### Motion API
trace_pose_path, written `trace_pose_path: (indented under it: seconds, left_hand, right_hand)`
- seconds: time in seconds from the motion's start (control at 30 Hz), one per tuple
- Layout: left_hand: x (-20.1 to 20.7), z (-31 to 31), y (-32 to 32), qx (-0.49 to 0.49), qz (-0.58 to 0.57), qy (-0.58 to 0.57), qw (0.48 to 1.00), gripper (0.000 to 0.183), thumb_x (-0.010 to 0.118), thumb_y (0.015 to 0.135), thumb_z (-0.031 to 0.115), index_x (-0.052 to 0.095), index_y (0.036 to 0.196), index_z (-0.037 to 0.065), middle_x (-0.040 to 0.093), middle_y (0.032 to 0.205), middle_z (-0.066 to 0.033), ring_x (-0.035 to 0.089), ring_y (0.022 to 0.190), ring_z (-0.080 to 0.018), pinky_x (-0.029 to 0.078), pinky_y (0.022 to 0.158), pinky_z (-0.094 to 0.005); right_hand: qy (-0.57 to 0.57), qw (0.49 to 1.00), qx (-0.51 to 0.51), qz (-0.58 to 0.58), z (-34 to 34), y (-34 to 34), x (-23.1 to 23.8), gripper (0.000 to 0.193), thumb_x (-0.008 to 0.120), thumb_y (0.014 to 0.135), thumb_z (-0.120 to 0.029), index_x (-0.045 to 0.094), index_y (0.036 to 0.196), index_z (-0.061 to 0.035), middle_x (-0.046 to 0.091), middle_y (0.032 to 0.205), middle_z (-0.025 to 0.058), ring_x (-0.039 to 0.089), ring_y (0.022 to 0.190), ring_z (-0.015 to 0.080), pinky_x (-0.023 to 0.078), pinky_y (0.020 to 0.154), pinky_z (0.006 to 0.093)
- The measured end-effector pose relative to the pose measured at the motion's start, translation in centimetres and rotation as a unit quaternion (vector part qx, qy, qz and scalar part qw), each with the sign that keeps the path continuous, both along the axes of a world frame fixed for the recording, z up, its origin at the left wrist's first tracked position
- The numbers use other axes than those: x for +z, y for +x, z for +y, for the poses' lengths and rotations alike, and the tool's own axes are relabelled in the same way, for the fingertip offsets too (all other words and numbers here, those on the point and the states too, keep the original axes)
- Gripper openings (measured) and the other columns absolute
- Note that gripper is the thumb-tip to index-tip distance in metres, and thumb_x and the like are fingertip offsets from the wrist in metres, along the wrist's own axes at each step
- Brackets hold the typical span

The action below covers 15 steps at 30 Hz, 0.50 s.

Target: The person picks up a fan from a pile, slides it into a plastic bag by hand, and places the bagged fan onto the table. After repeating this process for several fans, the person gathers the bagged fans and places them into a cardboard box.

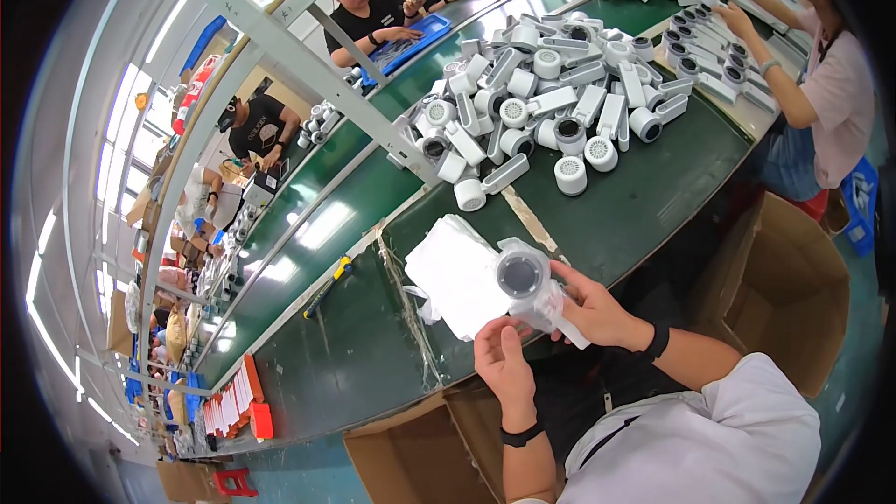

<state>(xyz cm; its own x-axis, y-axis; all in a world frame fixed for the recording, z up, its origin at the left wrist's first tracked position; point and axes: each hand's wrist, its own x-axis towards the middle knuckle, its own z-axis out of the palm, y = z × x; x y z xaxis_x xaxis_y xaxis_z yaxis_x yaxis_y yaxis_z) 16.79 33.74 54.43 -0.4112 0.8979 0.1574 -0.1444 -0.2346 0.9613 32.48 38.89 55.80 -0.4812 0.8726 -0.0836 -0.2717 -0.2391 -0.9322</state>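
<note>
A white handheld device (pixel 523 275) with a round, dark-grilled head is at the table's near edge, wrapped in a thin, clear plastic bag (pixel 544 306). My right hand (pixel 597 313) grips its handle end through the plastic, thumb on top. My left hand (pixel 504 359) is just below the head, its fingers curled and apparently pinching the bag's lower edge. Directly left of the device lies a stack of white sheets or flat bags (pixel 450 266) on the green tabletop. Farther back rises a large pile of similar white devices (pixel 546 98), unwrapped, with round grilles and flat handles.
A yellow-handled cutter (pixel 342 268) lies left on the green table (pixel 336 355). Orange-and-white boxes (pixel 233 399) stand at its left end. Open cardboard boxes (pixel 411 453) sit below the near edge, another box (pixel 793 294) to the right. A co-worker (pixel 817 84) handles devices at right; others work across the line.
</note>
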Motion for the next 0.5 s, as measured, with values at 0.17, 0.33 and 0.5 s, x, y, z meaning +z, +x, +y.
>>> trace_pose_path:
  seconds: [0.17, 0.33, 0.5]
  left_hand:
    - [-1.4, 0.4, -0.2, -0.064, -0.211, -0.063, 0.973, 0.029, 0.051, 0.101, 0.02, 0.047, 0.124, 0.004, 0.057, 0.118, -0.0117, 0.058, 0.106, -0.0196, 0.053, 0.083, -0.0339]
    - [-2.5, 0.5, -1.6, -0.14, -0.292, -0.072, 0.943, 0.051, 0.04, 0.102, 0.044, 0.045, 0.138, 0.009, 0.055, 0.132, -0.0065, 0.053, 0.12, -0.0226, 0.042, 0.102, -0.0418]
    - [-2.9, -0.1, -1.6, -0.249, -0.307, -0.098, 0.913, 0.047, 0.043, 0.102, 0.04, 0.044, 0.138, 0.01, 0.054, 0.133, -0.0068, 0.052, 0.123, -0.0237, 0.043, 0.103, -0.0417]
  right_hand:
    - [0.115, 0.993, -0.03, -0.003, -0.5, -2.4, -1.8, 0.055, 0.05, 0.098, -0.008, 0.025, 0.148, -0.0063, 0.063, 0.1, 0.01, 0.061, 0.083, 0.0102, 0.049, 0.07, 0.025]
    - [0.173, 0.976, -0.038, -0.125, -1.1, -3.1, -0.5, 0.046, 0.056, 0.092, -0.017, 0.039, 0.133, -0.0054, 0.064, 0.084, 0.0138, 0.062, 0.069, 0.0207, 0.049, 0.065, 0.033]
    - [0.277, 0.938, -0.154, -0.143, -1.0, -3.8, -0.2, 0.032, 0.058, 0.091, -0.014, 0.053, 0.121, -0.0046, 0.065, 0.089, 0.0127, 0.063, 0.069, 0.0225, 0.049, 0.065, 0.0326]
